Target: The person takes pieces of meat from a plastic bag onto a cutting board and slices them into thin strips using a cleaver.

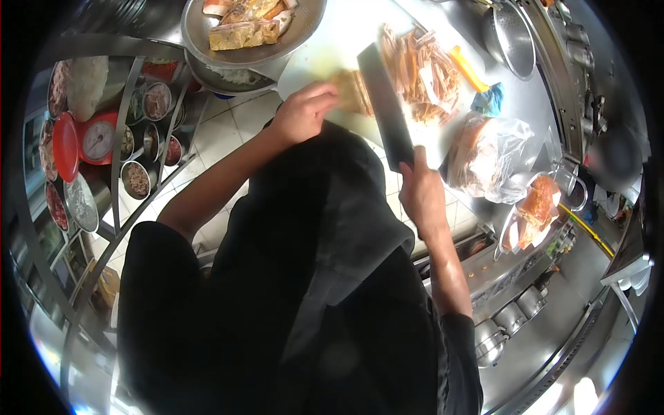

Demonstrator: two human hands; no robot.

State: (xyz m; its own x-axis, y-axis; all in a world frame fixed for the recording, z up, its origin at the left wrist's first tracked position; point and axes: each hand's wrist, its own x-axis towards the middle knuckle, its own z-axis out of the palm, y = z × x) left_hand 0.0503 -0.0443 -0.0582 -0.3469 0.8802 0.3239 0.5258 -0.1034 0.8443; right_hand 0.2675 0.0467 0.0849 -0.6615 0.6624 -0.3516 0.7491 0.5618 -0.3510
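My right hand (422, 190) grips the handle of a broad cleaver (384, 104), whose blade points away from me over a white cutting board (302, 63). Left of the blade lies a brownish-yellow block of cooked meat (351, 92). Bent fingers of my left hand (309, 111) hold the block's left end. The blade stands against the block's right end; glare hides whether it has cut in. A heap of thin meat strips (422, 72) covers the board right of the blade.
A metal bowl (315, 31) of meat pieces stands at the back left. An orange-yellow handled tool (469, 69), a blue cloth-like item (489, 101), a plastic bag of meat (484, 155) and a tray of browned meat (536, 207) lie right. A red scale (67, 145) sits far left.
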